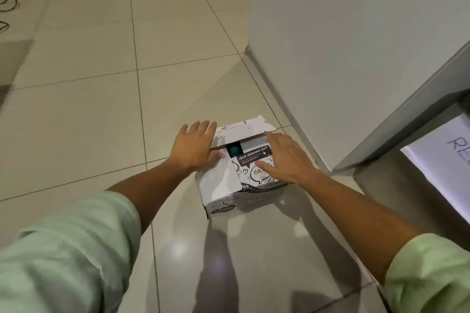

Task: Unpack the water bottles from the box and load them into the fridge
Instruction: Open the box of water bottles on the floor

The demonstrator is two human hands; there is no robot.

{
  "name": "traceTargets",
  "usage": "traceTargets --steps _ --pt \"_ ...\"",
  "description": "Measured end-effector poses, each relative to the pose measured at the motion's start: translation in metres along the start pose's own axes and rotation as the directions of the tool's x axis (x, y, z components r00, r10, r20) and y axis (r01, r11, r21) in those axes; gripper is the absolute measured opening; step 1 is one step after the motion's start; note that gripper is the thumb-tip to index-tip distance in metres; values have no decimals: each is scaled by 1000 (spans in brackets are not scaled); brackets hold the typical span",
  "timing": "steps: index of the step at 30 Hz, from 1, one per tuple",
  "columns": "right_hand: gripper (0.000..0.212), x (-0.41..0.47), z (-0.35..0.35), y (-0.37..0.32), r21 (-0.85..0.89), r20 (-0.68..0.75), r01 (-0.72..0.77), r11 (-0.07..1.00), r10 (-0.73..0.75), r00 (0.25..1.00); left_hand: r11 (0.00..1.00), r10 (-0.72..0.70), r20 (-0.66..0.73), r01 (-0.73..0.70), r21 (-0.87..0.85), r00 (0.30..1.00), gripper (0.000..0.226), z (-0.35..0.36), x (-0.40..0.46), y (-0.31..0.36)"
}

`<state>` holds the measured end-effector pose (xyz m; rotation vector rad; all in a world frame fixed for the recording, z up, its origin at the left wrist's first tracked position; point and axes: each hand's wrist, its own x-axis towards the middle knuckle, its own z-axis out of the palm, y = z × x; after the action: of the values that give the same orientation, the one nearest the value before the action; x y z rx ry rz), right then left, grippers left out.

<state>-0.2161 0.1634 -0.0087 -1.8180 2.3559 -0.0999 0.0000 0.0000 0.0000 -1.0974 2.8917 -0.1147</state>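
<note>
Glossy beige floor tiles [89, 114] carry a printed cardboard box [229, 185], which sits just beside the foot of a grey fridge [396, 119] bearing a white paper sign [442, 160]. The left hand [195, 147] and right hand [284, 160] lie flat on its top flaps, fingers straight, gripping nothing. Farther on, a teal bottle cap [234, 150] shows through the gap between the flaps.

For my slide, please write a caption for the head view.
Both hands, left and right, rest flat on a printed box on the tiled floor.
</note>
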Motion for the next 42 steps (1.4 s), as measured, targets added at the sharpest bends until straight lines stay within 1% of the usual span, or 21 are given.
traceTargets --steps 1,3,6,8,10,14,15,16,18,21,23,25,27,28,30,32,33,36,38,39,42 --pt "81 4 10 2 0 -32 19 1000 -19 999 1000 11 -23 -11 8 1000 86 6 2 0" --pt "69 11 19 7 -24 -36 19 1000 -20 999 1000 16 -48 -15 10 999 76 13 9 -2" --pt "62 17 35 4 -71 -48 48 996 -51 998 1000 8 -71 -9 -5 997 54 25 17 -3" --pt "63 19 43 2 -102 -35 89 991 -93 995 1000 -10 -42 9 -27 999 46 29 20 0" --pt "67 19 55 0 -101 -18 108 989 -110 994 999 -3 -58 1 -33 998 40 37 20 4" --pt "77 19 74 -2 -83 28 84 993 -82 996 997 77 -199 -70 40 977 16 52 15 5" --pt "79 20 78 -3 -81 35 70 994 -67 997 996 75 -234 -63 57 969 13 55 14 3" --pt "81 22 80 -4 -75 40 57 996 -54 998 998 45 -262 -33 47 964 15 56 13 0" --pt "82 25 85 -5 -44 41 30 999 -28 999 1000 -20 -338 14 -21 941 25 60 16 -6" --pt "80 27 92 -7 -40 42 24 999 -22 999 990 -132 -452 97 -100 882 30 64 15 -9" --pt "78 29 93 -7 -72 26 34 997 -32 999 949 -308 -493 228 -218 814 26 65 14 -8" --pt "75 31 90 -7 -92 1 35 995 -35 999 843 -529 -470 372 -389 707 24 62 15 -4" --pt "72 34 85 -9 -105 -26 30 994 -33 999 710 -690 -406 450 -542 599 30 56 19 -1" --pt "70 34 82 -9 -118 -33 30 993 -34 999 642 -745 -359 459 -614 562 31 53 22 -1" --pt "70 34 77 -9 -135 -48 31 990 -38 998 509 -812 -248 434 -744 528 28 50 29 -1" --pt "69 30 71 -8 -145 -61 36 989 -45 997 410 -833 -163 391 -824 529 27 52 34 0" --pt "69 28 67 -8 -157 -70 39 987 -51 996 387 -830 -144 371 -844 539 26 53 35 1" --pt "68 23 54 -10 -207 -88 33 978 -52 995 360 -783 -64 367 -858 618 20 56 42 7" --pt "68 21 43 -12 -203 -97 13 979 -34 995 329 -757 6 388 -861 653 22 58 44 10" --pt "67 20 38 -13 -188 -93 1 982 -19 995 310 -742 34 387 -868 670 29 57 43 10" --pt "59 18 21 -16 -154 -56 -21 988 13 998 267 -669 118 385 -884 734 67 46 41 3"
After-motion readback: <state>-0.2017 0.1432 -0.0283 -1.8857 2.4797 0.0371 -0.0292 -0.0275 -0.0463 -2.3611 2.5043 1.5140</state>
